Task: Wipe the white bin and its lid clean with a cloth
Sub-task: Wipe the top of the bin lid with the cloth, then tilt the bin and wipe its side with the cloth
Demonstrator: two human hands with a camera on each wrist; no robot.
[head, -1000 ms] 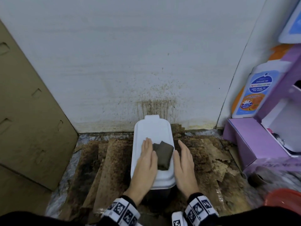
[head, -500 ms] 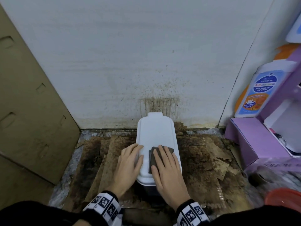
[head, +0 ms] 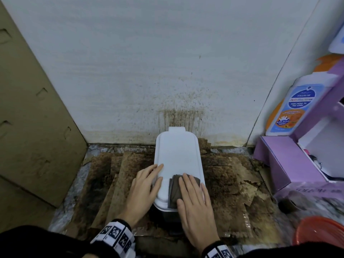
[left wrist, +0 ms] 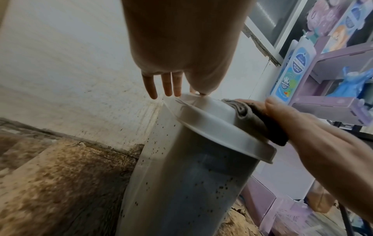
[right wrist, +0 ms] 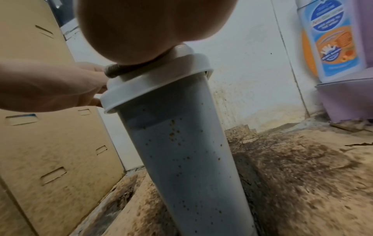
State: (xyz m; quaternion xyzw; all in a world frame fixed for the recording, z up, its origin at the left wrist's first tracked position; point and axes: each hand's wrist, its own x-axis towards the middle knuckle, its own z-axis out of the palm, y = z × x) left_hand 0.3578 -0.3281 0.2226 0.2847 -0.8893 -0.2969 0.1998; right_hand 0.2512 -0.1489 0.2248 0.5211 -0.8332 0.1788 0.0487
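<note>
Right hand (head: 195, 205) presses a folded cloth (head: 175, 190) flat on the lid (head: 177, 151) — left hand (head: 143, 190), fingers straight, steadies the speckled bin (right wrist: 187, 151) at the lid's edge.

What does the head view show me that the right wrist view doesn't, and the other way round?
Head view only: the whole top of the lid, the right hand flat on the grey cloth at the lid's near end, and the left hand's fingers resting on the lid's left edge.

Right wrist view only: the bin's side wall, dotted with brown specks from the lid rim downward.

Both: lid closed on the bin, cloth on top under the right hand, left hand at the lid, stained cardboard on the floor.
</note>
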